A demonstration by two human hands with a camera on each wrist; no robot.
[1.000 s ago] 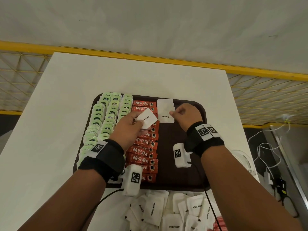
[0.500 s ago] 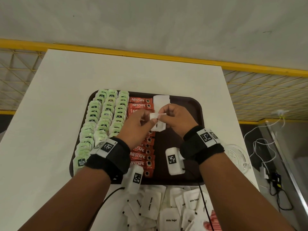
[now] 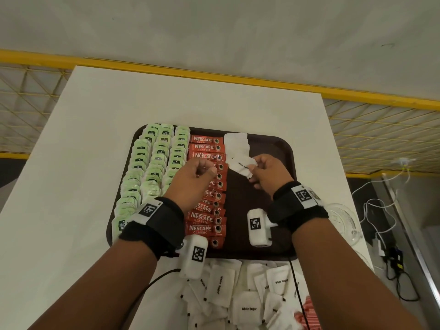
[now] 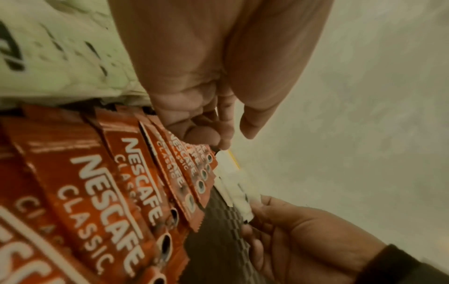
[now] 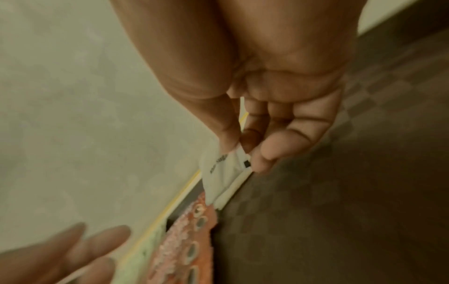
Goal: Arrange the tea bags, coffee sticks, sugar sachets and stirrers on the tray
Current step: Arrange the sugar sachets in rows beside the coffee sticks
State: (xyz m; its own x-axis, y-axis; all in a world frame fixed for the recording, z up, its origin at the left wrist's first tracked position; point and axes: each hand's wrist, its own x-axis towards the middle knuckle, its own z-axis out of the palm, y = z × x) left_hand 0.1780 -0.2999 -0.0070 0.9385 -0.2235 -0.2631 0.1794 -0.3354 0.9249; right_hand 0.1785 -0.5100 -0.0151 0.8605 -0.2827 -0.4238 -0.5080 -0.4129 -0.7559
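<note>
A dark brown tray (image 3: 285,148) holds three columns of green tea bags (image 3: 154,167), one column of red coffee sticks (image 3: 204,147) and a short stack of white sugar sachets (image 3: 235,144) at its far middle. My right hand (image 3: 252,170) pinches one white sugar sachet (image 3: 239,164) between thumb and fingers, just in front of that stack; the pinch (image 5: 240,151) on the sachet (image 5: 218,173) shows in the right wrist view. My left hand (image 3: 202,170) hovers over the coffee sticks (image 4: 109,192), fingers loosely curled, holding nothing (image 4: 218,134).
A loose pile of white sugar sachets (image 3: 238,296) lies on the white table in front of the tray, with something red and ribbed (image 3: 307,315) at its right. A clear glass dish (image 3: 345,222) stands right of the tray. Cables hang beyond the table's right edge.
The left hand carried a sachet to the right hand, both held it, and now the left has let go. The right hand holds it alone near the stack.
</note>
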